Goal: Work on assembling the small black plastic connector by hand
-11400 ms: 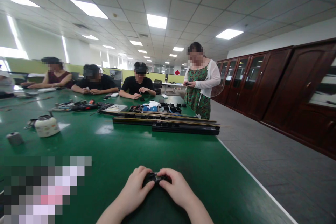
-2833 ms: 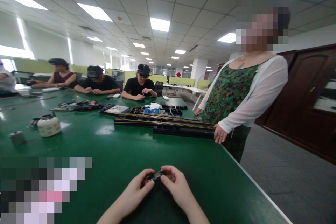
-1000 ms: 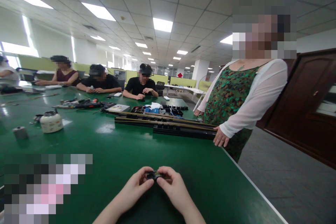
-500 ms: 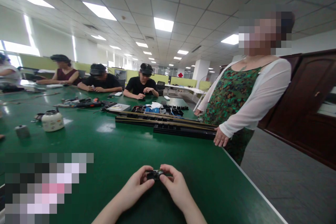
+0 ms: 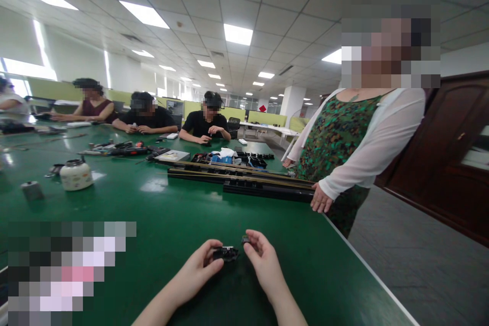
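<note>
Between the thumb and fingers of my left hand (image 5: 204,265) is a small black plastic part (image 5: 226,253) with a shiny metallic piece along its top. Its exact kind is too small to make out. My right hand (image 5: 260,259) pinches a smaller dark piece (image 5: 245,239) between thumb and fingertips, to the right of the black part and slightly farther away. A narrow gap separates the two pieces. Both hands are over the near part of the green table (image 5: 183,224).
Long black rails (image 5: 267,191) lie across the table ahead, where a standing person's hand (image 5: 321,198) rests. A white jar (image 5: 76,175) and a grey metal cylinder (image 5: 32,191) stand at left. Tools (image 5: 118,150) lie farther back, near seated people. A blurred patch covers the lower left.
My right hand has moved right and slightly away from my left, carrying the small dark piece apart from the black plastic part. My left hand has stayed nearly in place.
</note>
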### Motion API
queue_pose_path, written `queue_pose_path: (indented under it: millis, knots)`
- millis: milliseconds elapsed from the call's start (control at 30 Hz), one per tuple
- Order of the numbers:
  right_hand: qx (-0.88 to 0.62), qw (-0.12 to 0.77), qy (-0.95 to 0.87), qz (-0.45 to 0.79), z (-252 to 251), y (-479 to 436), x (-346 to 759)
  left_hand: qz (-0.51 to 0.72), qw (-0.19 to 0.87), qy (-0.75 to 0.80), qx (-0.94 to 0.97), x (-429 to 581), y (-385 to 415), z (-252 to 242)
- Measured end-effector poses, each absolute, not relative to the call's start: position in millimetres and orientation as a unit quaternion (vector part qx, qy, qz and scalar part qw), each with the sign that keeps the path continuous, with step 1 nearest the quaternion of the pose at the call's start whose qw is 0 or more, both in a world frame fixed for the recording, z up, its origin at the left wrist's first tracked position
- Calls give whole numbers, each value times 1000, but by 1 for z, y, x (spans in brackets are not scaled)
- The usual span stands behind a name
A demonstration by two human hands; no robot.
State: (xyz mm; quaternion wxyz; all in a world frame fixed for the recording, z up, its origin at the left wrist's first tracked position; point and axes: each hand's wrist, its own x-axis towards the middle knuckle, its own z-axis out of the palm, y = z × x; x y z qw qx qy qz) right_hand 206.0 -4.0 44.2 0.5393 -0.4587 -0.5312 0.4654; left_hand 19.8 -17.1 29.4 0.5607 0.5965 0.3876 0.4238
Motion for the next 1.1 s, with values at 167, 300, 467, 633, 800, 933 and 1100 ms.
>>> queue_pose_path:
  millis: [167,300,467,633,800,933,1100]
  knots:
    - [-460,565,-506,461,44,-1,209,418,560,392,598,20,-18,33]
    - [-461,589,-496,442,40,2,212,416,555,396,602,19,-19,33]
    - [-466,611,-477,426,41,4,216,411,556,392,607,19,-19,31]
    - [-475,626,-463,411,46,2,218,403,558,399,606,20,-20,35]
    - [-479,623,-472,399,47,0,219,408,555,394,609,19,-20,34]
    - [-476,618,-481,401,49,0,217,409,558,389,608,19,-19,32]
    - [-478,585,-527,389,48,-3,215,410,561,390,604,21,-20,35]
